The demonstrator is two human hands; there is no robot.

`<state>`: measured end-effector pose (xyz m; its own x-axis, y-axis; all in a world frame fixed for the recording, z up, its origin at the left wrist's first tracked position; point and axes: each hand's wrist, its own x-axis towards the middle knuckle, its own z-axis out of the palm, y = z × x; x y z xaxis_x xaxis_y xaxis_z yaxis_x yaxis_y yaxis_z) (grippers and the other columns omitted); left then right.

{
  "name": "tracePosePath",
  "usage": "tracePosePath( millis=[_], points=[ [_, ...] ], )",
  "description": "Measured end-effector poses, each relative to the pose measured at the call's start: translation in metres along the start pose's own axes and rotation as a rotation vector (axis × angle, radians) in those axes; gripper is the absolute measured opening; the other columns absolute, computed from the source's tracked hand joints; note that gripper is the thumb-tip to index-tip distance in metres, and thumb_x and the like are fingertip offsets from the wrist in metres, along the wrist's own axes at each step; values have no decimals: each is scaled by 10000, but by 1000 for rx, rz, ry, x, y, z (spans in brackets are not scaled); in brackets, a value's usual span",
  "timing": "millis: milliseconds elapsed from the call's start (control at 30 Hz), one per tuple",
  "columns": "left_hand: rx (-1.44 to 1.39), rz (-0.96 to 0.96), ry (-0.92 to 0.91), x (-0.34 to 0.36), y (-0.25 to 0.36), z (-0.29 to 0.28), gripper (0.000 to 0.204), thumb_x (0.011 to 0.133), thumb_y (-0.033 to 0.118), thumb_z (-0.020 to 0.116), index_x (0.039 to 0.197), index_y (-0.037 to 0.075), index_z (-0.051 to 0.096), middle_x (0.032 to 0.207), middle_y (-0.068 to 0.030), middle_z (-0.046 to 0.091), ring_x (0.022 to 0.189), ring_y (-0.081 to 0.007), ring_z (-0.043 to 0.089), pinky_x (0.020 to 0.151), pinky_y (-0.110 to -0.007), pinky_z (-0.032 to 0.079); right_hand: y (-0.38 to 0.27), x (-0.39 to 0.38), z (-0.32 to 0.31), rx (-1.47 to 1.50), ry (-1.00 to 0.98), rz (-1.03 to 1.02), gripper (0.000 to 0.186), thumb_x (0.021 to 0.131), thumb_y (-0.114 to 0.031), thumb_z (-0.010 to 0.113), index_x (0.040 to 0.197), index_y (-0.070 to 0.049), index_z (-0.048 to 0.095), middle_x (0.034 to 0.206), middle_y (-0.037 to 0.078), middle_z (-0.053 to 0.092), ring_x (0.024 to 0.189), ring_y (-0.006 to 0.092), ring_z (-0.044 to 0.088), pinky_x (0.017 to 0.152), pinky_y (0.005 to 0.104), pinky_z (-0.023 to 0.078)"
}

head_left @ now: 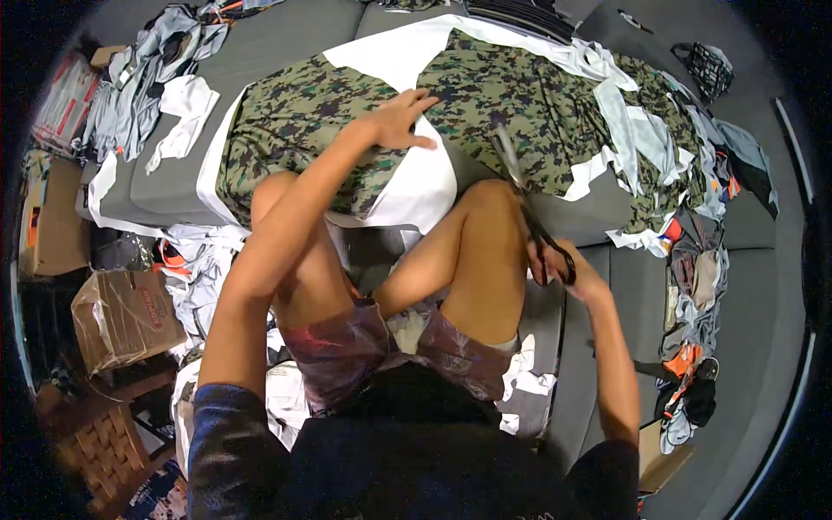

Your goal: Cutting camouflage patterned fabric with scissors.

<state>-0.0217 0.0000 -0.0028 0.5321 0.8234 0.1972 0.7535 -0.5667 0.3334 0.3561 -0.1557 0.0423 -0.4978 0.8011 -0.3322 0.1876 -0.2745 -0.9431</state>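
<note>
My left hand (397,123) lies palm down on the camouflage fabric (303,121), its thumb apart from the fingers and resting on a white strip between two printed sections. My right hand (562,270) grips a large pair of scissors (530,212) by its dark handles, over the seat beside my right knee. The scissor blades point away from me, toward the right-hand camouflage section (520,95). White edging (416,195) runs between and around the printed pieces.
Pale fabric scraps (633,130) lie on the right of the cloth. Grey garments (143,82) are heaped at far left, above a cardboard box (130,316). Dark striped cloth (520,19) is stacked at the back. More scraps (693,295) line the right side.
</note>
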Motion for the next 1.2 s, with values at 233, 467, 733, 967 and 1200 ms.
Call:
tracePosePath(
  millis=[233,467,733,967,1200],
  points=[
    [144,-147,-186,5,-18,13,1102,666,821,500,1501,211,120,1563,-12,61,1436,-205,65,1156,-403,117,-48,44,1,-274,-208,242,348,914,-373,561,758,-61,558,614,11,524,518,86,444,492,197,315],
    [174,-160,-295,9,0,-2,1181,626,831,539,1507,222,41,1572,-15,-20,1445,-234,11,1167,-421,97,-62,26,26,-296,-155,247,357,927,-347,542,720,-56,548,613,19,527,506,86,436,477,201,306],
    [92,-394,-282,-3,10,-2,1266,542,809,613,1510,220,48,1574,-46,-12,1446,-246,11,1157,-444,91,-60,8,58,-129,-151,94,378,948,-330,508,709,-39,541,608,47,513,495,103,438,471,203,325],
    [158,-479,-311,-33,11,-10,1314,519,812,632,1510,192,31,1574,-54,-26,1444,-291,1,1123,-550,133,-49,42,52,-122,-162,232,448,935,-411,545,652,-64,561,563,18,518,503,105,465,471,227,363],
    [247,-653,-412,-67,43,0,1267,587,678,714,1510,176,7,1565,-82,-107,1418,-406,-47,1047,-604,267,-41,49,58,-468,-87,230,480,918,-432,561,617,-58,551,550,44,509,489,129,454,469,240,346]
  ],
)
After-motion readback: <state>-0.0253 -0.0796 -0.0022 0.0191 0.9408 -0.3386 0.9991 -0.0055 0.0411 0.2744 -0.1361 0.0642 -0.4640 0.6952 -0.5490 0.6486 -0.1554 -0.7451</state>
